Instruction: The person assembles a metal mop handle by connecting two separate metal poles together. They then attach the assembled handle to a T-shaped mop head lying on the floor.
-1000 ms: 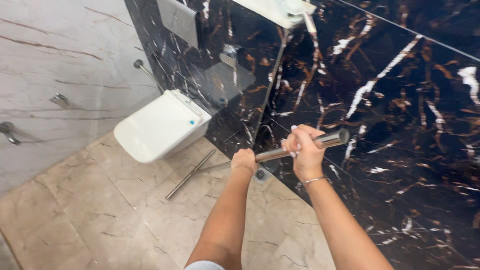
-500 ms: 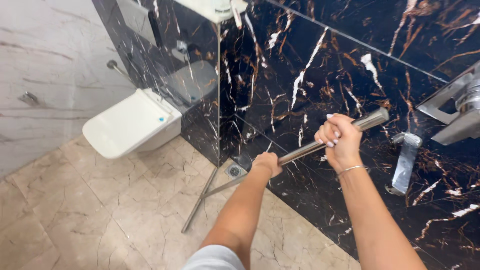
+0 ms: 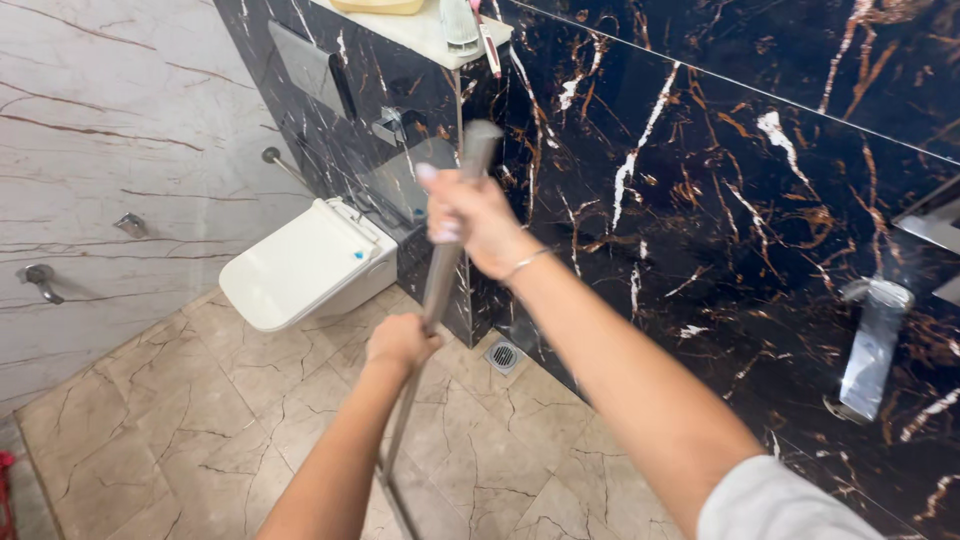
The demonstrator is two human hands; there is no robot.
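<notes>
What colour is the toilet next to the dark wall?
White, with a tiny blue dot on the lid; the toilet shows clearly in the head view.

Single head-worn view — steeply down, near the marble floor (image 3: 200,420).

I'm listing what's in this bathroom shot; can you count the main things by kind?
Hands: 2, left hand and right hand, both gripping the pole
Metal pole: 1
Toilet: 1
Floor drain: 1
Wall spout: 1
Shelf: 1
Total: 7
</notes>
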